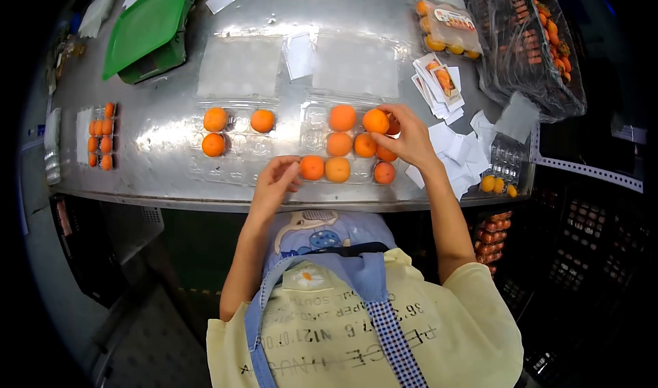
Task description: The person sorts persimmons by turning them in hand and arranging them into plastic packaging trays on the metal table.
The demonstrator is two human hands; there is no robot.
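In the middle of the table lies an open clear plastic clamshell [308,138] with several round orange fruits in its cups, their exact kind not certain. My right hand [410,136] reaches over its right side, fingers and thumb around a round orange fruit [375,120]; the fingers partly cover neighbouring fruits. At the front left corner, my left hand [276,182] has loosely bent fingers, apart and seemingly holding nothing, beside another orange fruit [312,168]. To the left, a second open clamshell [240,162] carries three fruits [214,119].
A green-lidded box [147,28] stands back left, above a small filled pack [103,136]. On the right are printed labels [442,83], white papers [456,148], a closed fruit pack [449,28], and a plastic-lined crate [524,45]. The table's front edge [226,204] borders my body.
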